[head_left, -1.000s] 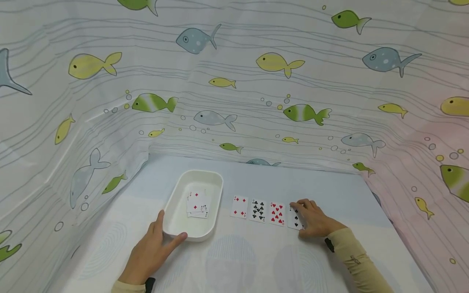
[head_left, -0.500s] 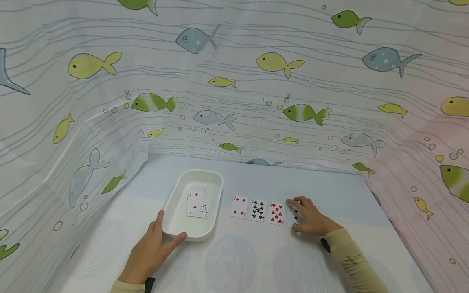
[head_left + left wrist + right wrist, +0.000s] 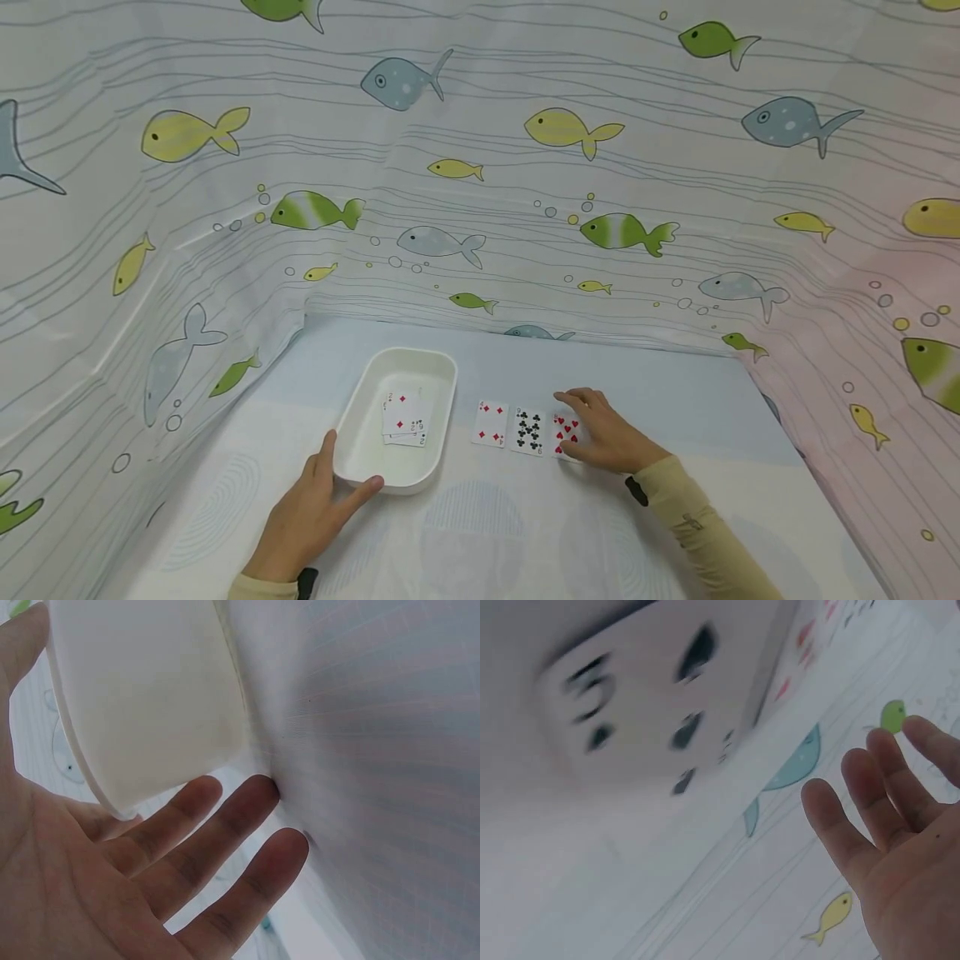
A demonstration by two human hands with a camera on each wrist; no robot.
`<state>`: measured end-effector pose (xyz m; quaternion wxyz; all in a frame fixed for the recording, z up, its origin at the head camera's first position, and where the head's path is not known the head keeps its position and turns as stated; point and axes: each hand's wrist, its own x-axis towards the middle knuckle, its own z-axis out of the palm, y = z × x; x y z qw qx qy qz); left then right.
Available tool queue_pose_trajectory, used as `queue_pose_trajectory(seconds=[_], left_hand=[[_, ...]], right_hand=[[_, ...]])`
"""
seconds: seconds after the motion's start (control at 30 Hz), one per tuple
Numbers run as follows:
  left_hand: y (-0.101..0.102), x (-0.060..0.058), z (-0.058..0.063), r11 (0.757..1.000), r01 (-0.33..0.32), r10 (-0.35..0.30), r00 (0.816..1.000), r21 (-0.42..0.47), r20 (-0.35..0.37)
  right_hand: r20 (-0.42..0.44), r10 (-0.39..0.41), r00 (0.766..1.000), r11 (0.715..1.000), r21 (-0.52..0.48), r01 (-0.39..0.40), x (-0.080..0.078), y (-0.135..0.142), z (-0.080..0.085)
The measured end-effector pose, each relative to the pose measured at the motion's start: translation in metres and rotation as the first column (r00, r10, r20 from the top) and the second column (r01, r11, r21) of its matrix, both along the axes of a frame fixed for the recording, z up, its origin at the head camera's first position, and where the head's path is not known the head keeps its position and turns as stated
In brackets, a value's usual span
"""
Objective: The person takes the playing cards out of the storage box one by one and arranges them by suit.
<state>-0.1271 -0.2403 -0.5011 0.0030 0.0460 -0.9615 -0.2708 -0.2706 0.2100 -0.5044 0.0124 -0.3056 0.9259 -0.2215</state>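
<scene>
My right hand hovers over a red hearts card, covering its right part. Its fingers are extended and spread with nothing visible between them. In the right wrist view, a three of spades appears blurred beside the hand; the hand hides it in the head view. To the left lie a nine of clubs and a four of diamonds. My left hand touches the near-left corner of a white tray, thumb on its front rim, fingers mostly straight alongside. A two of diamonds tops several overlapping cards inside.
The cards and tray rest on a pale patterned tabletop. A fish-print curtain surrounds the table at the back and both sides.
My right hand has moved left, from the three of spades to over the hearts card. The left hand and the tray have stayed in place.
</scene>
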Motion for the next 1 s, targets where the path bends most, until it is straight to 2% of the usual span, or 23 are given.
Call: queue_pose_trajectory(seconds=[0.17, 0.47, 0.67, 0.87, 1.0], left_hand=[[0.000, 0.000, 0.001, 1.000, 0.003, -0.003, 1.000, 0.005, 0.005], [-0.001, 0.000, 0.000, 1.000, 0.001, -0.001, 1.000, 0.000, 0.005], [-0.002, 0.001, 0.001, 1.000, 0.001, -0.001, 1.000, -0.008, 0.013], [-0.002, 0.001, 0.001, 1.000, 0.000, 0.000, 1.000, -0.002, 0.012], [-0.001, 0.001, 0.001, 1.000, 0.003, -0.003, 1.000, -0.002, 0.005]], right_hand=[[-0.004, 0.039, 0.999, 0.999, -0.011, -0.039, -0.002, -0.021, 0.003], [-0.041, 0.111, 0.993, 0.993, -0.021, -0.112, -0.003, -0.058, 0.000], [-0.098, 0.162, 0.982, 0.984, -0.053, -0.168, -0.003, -0.087, 0.002], [-0.170, 0.183, 0.968, 0.978, -0.069, -0.197, -0.002, -0.124, 0.007], [-0.165, 0.170, 0.972, 0.979, -0.082, -0.185, -0.001, -0.145, 0.011]])
